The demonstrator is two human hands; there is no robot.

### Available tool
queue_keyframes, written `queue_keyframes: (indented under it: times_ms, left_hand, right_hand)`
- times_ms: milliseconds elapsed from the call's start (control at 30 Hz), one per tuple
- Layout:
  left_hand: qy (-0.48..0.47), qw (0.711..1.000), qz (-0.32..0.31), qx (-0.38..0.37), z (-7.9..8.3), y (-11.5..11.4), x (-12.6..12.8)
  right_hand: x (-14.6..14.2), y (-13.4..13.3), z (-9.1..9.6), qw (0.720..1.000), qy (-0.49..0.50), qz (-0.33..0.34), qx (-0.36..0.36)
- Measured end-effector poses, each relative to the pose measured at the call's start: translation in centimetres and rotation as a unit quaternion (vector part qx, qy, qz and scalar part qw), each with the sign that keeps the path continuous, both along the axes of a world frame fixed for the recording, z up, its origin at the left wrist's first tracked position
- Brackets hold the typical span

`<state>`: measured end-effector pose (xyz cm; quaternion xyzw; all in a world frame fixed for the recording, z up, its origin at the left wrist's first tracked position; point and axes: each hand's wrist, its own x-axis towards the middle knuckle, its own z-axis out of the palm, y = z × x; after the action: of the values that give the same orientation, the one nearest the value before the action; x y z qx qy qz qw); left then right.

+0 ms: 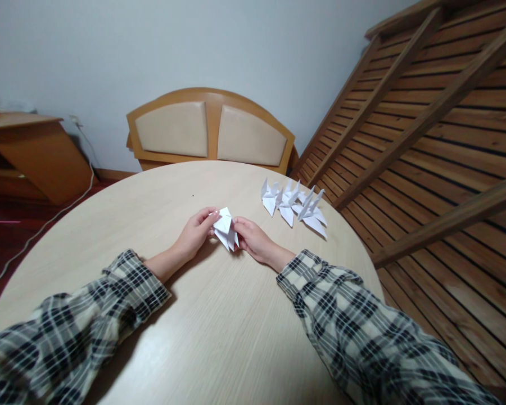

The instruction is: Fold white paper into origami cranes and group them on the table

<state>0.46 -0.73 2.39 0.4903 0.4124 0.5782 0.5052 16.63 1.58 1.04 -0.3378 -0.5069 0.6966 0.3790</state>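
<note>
Between my hands is a piece of folded white paper (224, 223), held just above the middle of the table. Several pointed flaps show at its lower end. My left hand (198, 232) grips its left edge, thumb on top and fingers behind. My right hand (253, 239) pinches its right side, with the fingertips partly hidden by the paper. To the right of my hands, several folded white paper cranes (287, 203) stand grouped on the tabletop, wings and necks pointing up.
The round pale wooden table (211, 332) fills the foreground. Beyond it a headboard (213, 129) with beige panels leans at the wall. Dark wooden slats (442, 129) rise close on the right. A brown desk (37, 157) and a white cable (54, 216) lie left.
</note>
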Motion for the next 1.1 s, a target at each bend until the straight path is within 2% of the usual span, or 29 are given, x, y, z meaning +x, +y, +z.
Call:
queue_keyframes:
  times_ms: [167, 333, 400, 467, 567, 633, 800, 900, 1100]
  left_hand:
    - [-0.001, 1.0, 0.001, 0.029, -0.2, -0.1, 0.0]
    - [0.099, 0.99, -0.027, 0.099, -1.1, 0.4, -0.6]
    - [0.112, 0.987, -0.04, 0.105, -1.3, 0.6, -0.7]
    - [0.092, 0.99, -0.048, 0.094, -1.4, 0.7, -0.7]
    - [0.046, 0.995, -0.054, 0.07, -1.3, 0.7, -0.5]
    - [0.038, 0.995, -0.059, 0.064, -1.2, 0.6, -0.4]
    - [0.104, 0.99, -0.046, 0.086, -1.2, 0.6, -0.4]
    - [0.104, 0.988, -0.045, 0.108, -1.2, 0.5, -0.4]
    - [0.131, 0.98, -0.057, 0.141, -1.3, 0.4, -0.4]
  right_hand:
    - [-0.3, -0.1, -0.3, 0.998, 0.018, -0.055, 0.02]
    - [-0.3, 0.1, -0.9, 0.993, 0.01, -0.098, 0.065]
    - [-0.2, 0.2, -1.0, 0.987, -0.02, -0.11, 0.112]
    - [-0.1, 0.1, -1.1, 0.969, -0.056, -0.137, 0.201]
    - [0.1, -0.1, -0.9, 0.918, -0.104, -0.188, 0.332]
    - [0.2, -0.3, -0.7, 0.894, -0.128, -0.205, 0.378]
    - [0.3, -0.6, -0.1, 0.85, -0.155, -0.216, 0.454]
    - [0.3, -0.6, -0.1, 0.857, -0.145, -0.204, 0.451]
    - [0.3, 0.0, -0.6, 0.901, -0.094, -0.193, 0.378]
